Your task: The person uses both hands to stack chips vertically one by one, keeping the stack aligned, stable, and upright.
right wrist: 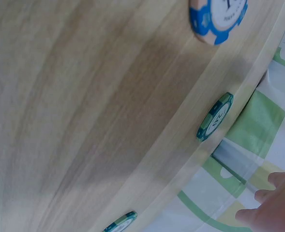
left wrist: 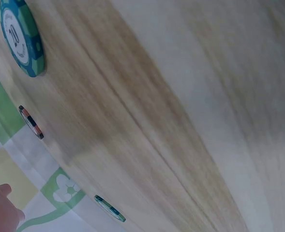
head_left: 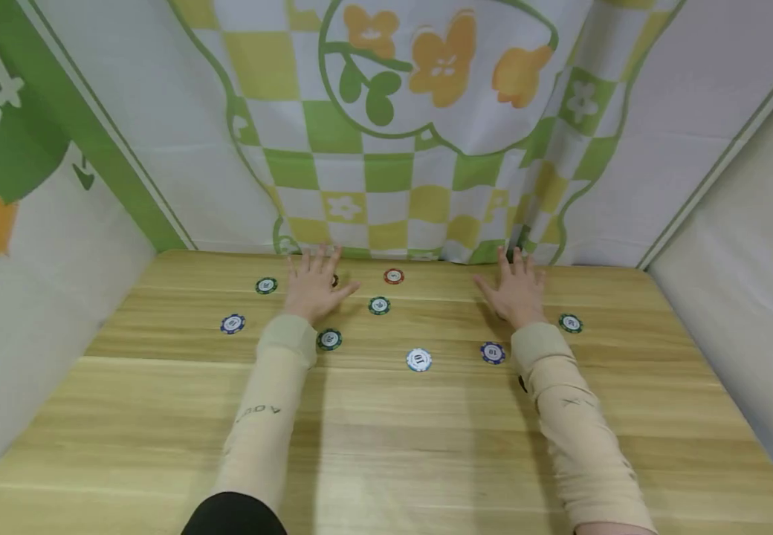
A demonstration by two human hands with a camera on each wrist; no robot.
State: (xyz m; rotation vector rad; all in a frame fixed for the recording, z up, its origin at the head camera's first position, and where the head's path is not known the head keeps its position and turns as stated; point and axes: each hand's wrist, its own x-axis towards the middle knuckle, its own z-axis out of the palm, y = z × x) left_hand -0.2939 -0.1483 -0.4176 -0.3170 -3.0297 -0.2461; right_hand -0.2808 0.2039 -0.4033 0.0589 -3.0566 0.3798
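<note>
My left hand [head_left: 313,286] is stretched forward with spread fingers near the table's back edge, holding nothing. Beside its thumb a dark poker chip [head_left: 335,280] is partly hidden. Close by lie a green chip [head_left: 266,286], a blue chip [head_left: 233,324] and a dark green chip [head_left: 329,339]. My right hand [head_left: 519,291] is likewise spread and holds nothing. A blue and white chip [head_left: 492,353] lies nearer me, a green chip [head_left: 570,323] to its right. In the right wrist view, fingers [right wrist: 275,203] show against the cloth. Whether either hand touches the table, I cannot tell.
Between the hands lie a red chip [head_left: 394,276], another green chip [head_left: 379,305] and a light blue and white chip [head_left: 418,360]. The right sleeve mostly covers a dark chip [head_left: 523,383]. A checked cloth [head_left: 386,178] hangs behind the wooden table [head_left: 400,461]; white cloth walls flank it.
</note>
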